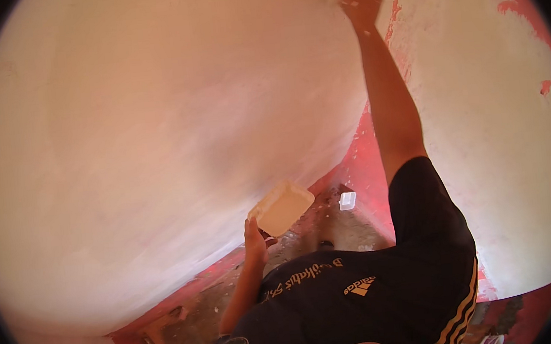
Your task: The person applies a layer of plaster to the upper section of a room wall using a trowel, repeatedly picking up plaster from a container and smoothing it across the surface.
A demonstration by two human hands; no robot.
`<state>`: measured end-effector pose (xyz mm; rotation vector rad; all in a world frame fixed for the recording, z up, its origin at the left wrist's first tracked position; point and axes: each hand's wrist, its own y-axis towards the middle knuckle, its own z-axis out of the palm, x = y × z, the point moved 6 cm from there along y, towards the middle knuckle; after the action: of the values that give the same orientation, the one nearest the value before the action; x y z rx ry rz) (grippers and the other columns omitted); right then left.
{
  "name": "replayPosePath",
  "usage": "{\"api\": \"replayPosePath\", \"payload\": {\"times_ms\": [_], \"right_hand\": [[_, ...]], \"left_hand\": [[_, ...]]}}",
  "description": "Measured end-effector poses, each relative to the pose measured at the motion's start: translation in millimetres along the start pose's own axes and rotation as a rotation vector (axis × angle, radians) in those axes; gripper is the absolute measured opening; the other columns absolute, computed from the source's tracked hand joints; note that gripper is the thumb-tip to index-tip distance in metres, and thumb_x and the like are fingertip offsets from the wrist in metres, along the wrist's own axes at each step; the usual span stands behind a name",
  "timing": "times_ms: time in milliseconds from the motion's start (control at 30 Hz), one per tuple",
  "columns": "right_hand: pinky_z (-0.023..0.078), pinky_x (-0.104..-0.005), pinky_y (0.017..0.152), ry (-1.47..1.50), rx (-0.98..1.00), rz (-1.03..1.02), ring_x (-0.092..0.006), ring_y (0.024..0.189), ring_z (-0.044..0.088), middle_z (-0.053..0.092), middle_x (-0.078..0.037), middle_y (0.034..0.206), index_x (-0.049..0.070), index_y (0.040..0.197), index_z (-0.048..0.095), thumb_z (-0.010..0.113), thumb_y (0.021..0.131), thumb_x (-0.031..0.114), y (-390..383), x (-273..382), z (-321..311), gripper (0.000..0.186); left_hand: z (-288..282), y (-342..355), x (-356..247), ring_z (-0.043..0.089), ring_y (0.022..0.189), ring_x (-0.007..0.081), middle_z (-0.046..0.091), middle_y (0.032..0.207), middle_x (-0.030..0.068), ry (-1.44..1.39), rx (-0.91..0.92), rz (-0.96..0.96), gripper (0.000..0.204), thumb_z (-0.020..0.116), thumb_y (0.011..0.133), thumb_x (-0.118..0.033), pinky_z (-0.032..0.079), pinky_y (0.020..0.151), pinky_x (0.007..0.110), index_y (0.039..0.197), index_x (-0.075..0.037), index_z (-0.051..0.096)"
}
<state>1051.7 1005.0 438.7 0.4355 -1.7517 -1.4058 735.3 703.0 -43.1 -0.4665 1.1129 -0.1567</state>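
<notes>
My left hand (255,242) grips a shallow rectangular cream tray (295,213) by its near left side, thumb along the rim. Its inside looks coated in pale paint or filler. High up by the corner, my right hand (360,1) is raised against the broad cream wall (173,128). Its fingers are closed, with pale smears on the skin. Something pale and blurred shows beside them, but I cannot make out its kind. The right arm is stretched out long.
A second wall (477,76) on the right bears an uneven pale coat over red. Red paint (368,164) shows in the corner and along the base. A small white square container (347,200) lies on the dirty floor (210,322). A white and purple tub (491,342) stands lower right.
</notes>
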Motion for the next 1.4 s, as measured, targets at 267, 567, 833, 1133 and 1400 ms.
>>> {"api": "replayPosePath", "payload": {"times_ms": [267, 567, 833, 1133, 1400], "right_hand": [[0.055, -0.0427, 0.083, -0.092, 0.082, -0.325, -0.0328, 0.090, 0.066, 0.066, -0.022, 0.112, 0.004, 0.132, 0.057, 0.060, 0.080, 0.008, -135, 213, 78, 0.052], [0.056, -0.0388, 0.062, -0.532, -0.266, -0.014, -0.0315, 0.065, 0.069, 0.070, -0.015, 0.074, 0.006, 0.121, 0.067, 0.059, 0.088, 0.015, -9, -18, -40, 0.035], [0.056, -0.0441, 0.084, -0.135, 0.009, -0.437, -0.0326, 0.097, 0.067, 0.058, -0.020, 0.131, 0.000, 0.138, 0.052, 0.053, 0.084, 0.002, -171, 212, 125, 0.054], [0.053, -0.0410, 0.059, -0.326, -0.287, 0.025, -0.0318, 0.066, 0.065, 0.068, -0.016, 0.078, 0.000, 0.121, 0.066, 0.061, 0.087, 0.015, -31, -7, -14, 0.038], [0.049, -0.0434, 0.098, -0.095, 0.103, -0.389, -0.0332, 0.122, 0.058, 0.048, -0.023, 0.146, 0.001, 0.140, 0.051, 0.050, 0.087, 0.000, -183, 148, 98, 0.053]], "left_hand": [[7, -15, 16, 0.068, 0.088, 0.0179, 0.067, 0.109, 0.0032, -0.059, -0.088, -0.052, 0.039, 0.037, 0.102, -0.048, 0.050, 0.061, 0.032, 0.126, -0.020, 0.047], [-1, -31, 23, 0.066, 0.091, 0.0180, 0.068, 0.110, 0.0027, -0.088, -0.159, -0.006, 0.050, 0.037, 0.100, -0.056, 0.050, 0.066, 0.037, 0.132, -0.020, 0.048], [-40, -33, 45, 0.066, 0.090, 0.0180, 0.069, 0.107, 0.0033, -0.161, -0.252, -0.024, 0.052, 0.036, 0.101, -0.056, 0.050, 0.065, 0.036, 0.130, -0.017, 0.053], [-36, -50, 40, 0.069, 0.089, 0.0211, 0.068, 0.113, 0.0063, -0.217, -0.362, 0.069, 0.051, 0.034, 0.103, -0.050, 0.051, 0.061, 0.034, 0.134, -0.014, 0.052], [-39, -47, 36, 0.067, 0.097, 0.0200, 0.067, 0.117, 0.0049, -0.103, -0.337, 0.085, 0.053, 0.033, 0.102, -0.052, 0.051, 0.066, 0.036, 0.138, -0.016, 0.048]]}}
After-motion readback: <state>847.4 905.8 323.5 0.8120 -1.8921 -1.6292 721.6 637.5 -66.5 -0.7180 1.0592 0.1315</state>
